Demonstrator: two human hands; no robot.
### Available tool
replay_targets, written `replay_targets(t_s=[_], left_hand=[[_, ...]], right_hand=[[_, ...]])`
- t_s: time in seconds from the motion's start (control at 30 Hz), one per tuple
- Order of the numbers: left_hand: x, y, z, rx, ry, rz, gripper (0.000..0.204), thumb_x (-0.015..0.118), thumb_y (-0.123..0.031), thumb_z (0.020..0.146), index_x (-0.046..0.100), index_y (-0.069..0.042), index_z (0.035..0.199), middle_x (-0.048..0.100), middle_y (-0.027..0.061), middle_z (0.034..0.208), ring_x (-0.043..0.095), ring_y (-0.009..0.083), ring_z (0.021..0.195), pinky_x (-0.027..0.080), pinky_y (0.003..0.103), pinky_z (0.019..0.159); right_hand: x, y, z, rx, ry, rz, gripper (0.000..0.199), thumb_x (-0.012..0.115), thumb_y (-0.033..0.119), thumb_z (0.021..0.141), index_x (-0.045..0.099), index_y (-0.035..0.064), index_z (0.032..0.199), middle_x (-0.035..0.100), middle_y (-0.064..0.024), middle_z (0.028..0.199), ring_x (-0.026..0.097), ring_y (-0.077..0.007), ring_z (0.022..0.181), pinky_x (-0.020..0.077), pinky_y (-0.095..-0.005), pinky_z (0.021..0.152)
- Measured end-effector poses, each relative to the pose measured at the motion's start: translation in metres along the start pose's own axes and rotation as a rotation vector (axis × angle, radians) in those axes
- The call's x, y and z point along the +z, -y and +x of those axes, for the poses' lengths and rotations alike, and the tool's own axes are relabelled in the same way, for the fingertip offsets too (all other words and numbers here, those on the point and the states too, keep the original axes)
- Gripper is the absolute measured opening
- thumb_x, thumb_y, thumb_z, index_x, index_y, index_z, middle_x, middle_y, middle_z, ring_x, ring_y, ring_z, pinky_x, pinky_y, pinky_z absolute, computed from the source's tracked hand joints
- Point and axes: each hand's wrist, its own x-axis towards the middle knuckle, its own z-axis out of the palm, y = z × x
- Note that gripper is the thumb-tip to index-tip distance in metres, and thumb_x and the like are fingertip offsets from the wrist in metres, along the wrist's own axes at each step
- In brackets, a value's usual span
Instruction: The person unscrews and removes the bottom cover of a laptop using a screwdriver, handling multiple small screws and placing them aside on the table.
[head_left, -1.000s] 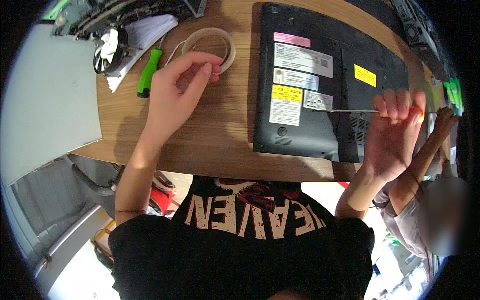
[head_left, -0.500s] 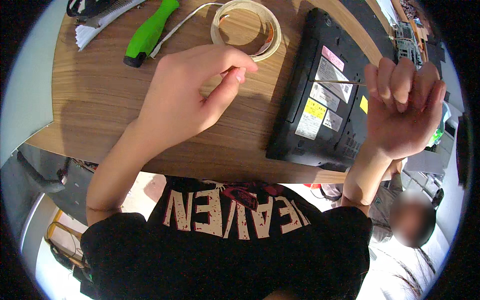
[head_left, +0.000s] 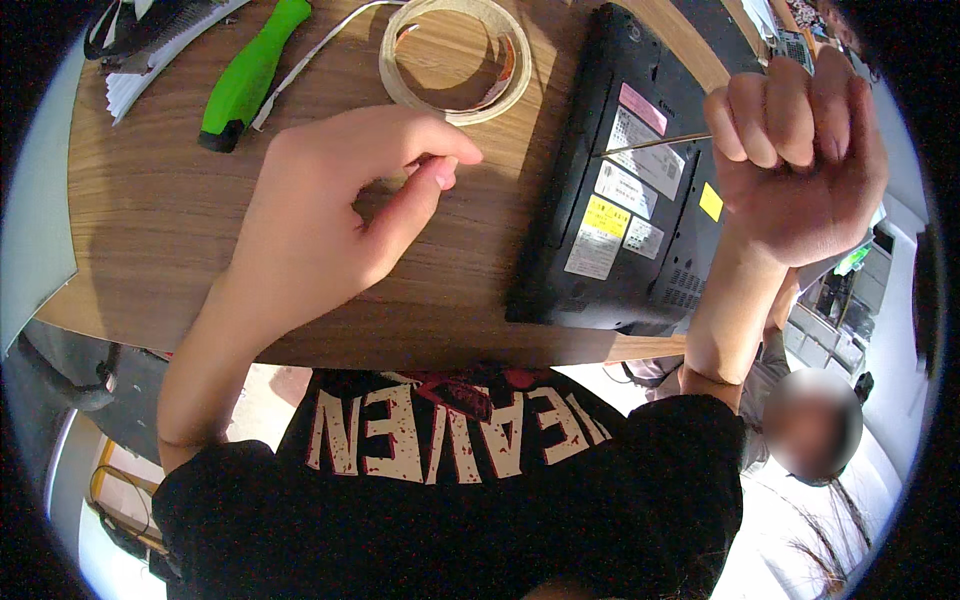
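Two hands are working here, and each is doing its own job. Your right hand (head_left: pixel 795 150) is fisted tight around a thin screwdriver (head_left: pixel 655 143), its tip pointing onto the upturned black laptop (head_left: pixel 620 220) lying by the worktop's (head_left: pixel 150 230) near edge, probably so you're getting leverage on a screw. Your left hand (head_left: pixel 335 205) is hovering over bare wood with thumb and forefinger pinching together, maybe on something tiny; can't tell. A tape roll (head_left: pixel 455 60) and a green-handled tool (head_left: pixel 245 80) are sitting toward the far edge, within reach.
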Motion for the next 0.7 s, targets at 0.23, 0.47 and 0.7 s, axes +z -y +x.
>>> replay_targets(t_s=[0.23, 0.47, 0.7], left_hand=[[-0.003, 0.001, 0.001, -0.013, -0.023, -0.016, 0.013, 0.062, -0.002, 0.086, 0.068, -0.004, 0.098, 0.069, 0.0088, 0.083, 0.067, 0.0166, 0.076, 0.05, 0.027, 0.071], [-0.007, 0.007, -0.002, -0.015, -0.058, 0.029, 0.013, 0.062, -0.004, 0.087, 0.068, -0.004, 0.099, 0.07, 0.0095, 0.084, 0.068, 0.0185, 0.076, 0.05, 0.028, 0.071], [-0.009, 0.001, -0.008, -0.045, -0.048, 0.008, 0.012, 0.061, -0.006, 0.088, 0.068, -0.004, 0.098, 0.07, 0.0098, 0.084, 0.068, 0.0188, 0.077, 0.051, 0.028, 0.071]], right_hand=[[0.002, 0.001, 0.002, 0.016, 0.025, -0.171, 0.033, 0.028, 0.028, 0.102, 0.036, 0.0162, 0.072, 0.031, 0.0032, 0.058, 0.024, -0.011, 0.049, 0.0274, -0.0273, 0.05], [-0.005, -0.004, 0.006, 0.092, 0.278, -0.044, 0.048, 0.036, 0.034, 0.098, 0.026, 0.0196, 0.053, 0.029, 0.006, 0.045, 0.026, -0.0081, 0.037, 0.0213, -0.0248, 0.038], [0.001, -0.04, -0.08, -0.384, -0.496, 0.225, 0.044, 0.035, 0.031, 0.1, 0.027, 0.0189, 0.058, 0.022, 0.0043, 0.049, 0.019, -0.0114, 0.046, 0.023, -0.0295, 0.049]])
